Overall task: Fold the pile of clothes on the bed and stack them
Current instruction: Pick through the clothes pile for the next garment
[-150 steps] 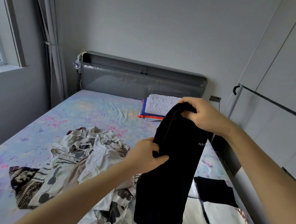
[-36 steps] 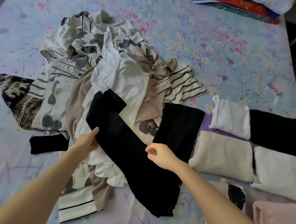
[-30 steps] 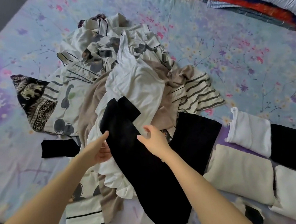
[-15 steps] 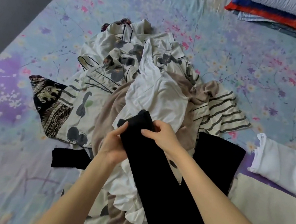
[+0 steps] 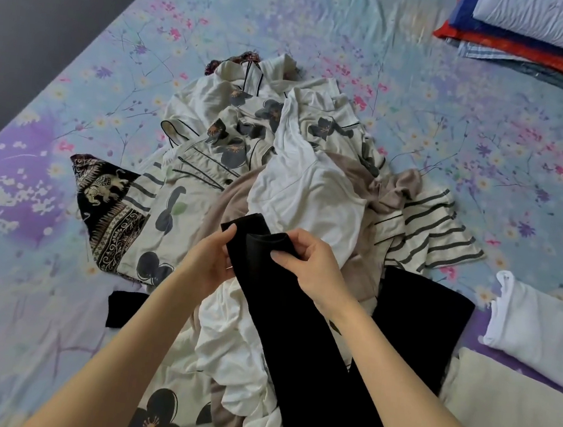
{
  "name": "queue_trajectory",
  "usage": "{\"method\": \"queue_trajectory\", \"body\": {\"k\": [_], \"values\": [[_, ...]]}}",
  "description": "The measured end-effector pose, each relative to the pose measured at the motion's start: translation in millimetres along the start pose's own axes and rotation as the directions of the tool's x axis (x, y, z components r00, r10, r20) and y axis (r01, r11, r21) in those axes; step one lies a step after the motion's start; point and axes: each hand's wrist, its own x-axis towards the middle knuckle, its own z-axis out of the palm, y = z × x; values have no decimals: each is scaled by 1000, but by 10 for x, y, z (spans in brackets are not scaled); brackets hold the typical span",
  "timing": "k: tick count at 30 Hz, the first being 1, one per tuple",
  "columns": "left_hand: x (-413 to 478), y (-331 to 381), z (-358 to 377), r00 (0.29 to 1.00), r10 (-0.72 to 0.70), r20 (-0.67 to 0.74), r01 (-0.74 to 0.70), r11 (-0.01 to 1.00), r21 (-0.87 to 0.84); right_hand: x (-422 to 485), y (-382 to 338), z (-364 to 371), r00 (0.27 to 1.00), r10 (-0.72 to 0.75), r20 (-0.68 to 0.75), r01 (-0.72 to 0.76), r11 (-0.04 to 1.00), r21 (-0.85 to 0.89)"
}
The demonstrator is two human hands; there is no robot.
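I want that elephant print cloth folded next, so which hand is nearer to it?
Left. The left hand grips the black garment to the right of the elephant-print cloth; the right hand pinches the same garment farther right.

Soft even daylight; edges bowed, perhaps slightly blurred.

A home bedroom: a bed in a floral sheet (image 5: 453, 133), heaped clothes (image 5: 278, 164), stacked bedding (image 5: 547, 42).
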Motion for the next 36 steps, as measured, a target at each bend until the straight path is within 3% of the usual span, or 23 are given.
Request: {"method": "queue_trajectory", "body": {"k": [3,7,9,11,17,20,21,23,24,26,28,30,33,36], "values": [[-52,0,12,998,-33,54,35,999,-33,16,-10,-17,1000,11,18,-13,992,122],[-148,-55,133,991,17,136,-23,999,46,77,-11,-33,999,36,4,-36,969,244],[-179,-71,179,989,39,142,-45,998,41,65,-32,-28,998,48,45,-61,932,357],[-200,-79,190,991,54,122,-61,997,54,66,-48,-35,999,46,1,-43,933,356],[-350,-72,304,989,62,134,-58,998,-35,106,-17,-72,993,22,-117,-10,994,105],[-386,-78,355,977,154,149,-186,955,230,47,-3,-63,990,42,-137,-44,999,-15],[-399,-81,383,971,213,111,-239,909,341,8,9,-59,982,-9,-188,-27,982,-188],[-425,-74,506,928,370,36,-327,767,553,-160,58,-98,926,-223,-305,32,850,-527],[-434,-66,601,903,428,26,-346,691,635,-297,69,-139,907,-281,-312,63,826,-560],[-475,-26,810,878,477,49,-357,583,730,-549,125,-174,966,-183,-183,96,911,-402],[-534,-48,1135,893,433,121,-348,496,795,-789,197,-251,999,-38,-36,29,976,-216],[-613,-157,1497,917,333,218,-356,439,825,-925,242,-388,995,16,-94,-14,1000,20],[-736,-364,1997,923,157,352,-379,540,752,-1089,240,-761,944,129,-303,-24,944,329],[-740,-467,2247,892,148,428,-422,616,665,-1323,290,-1273,933,257,-250,-57,794,605]]}}
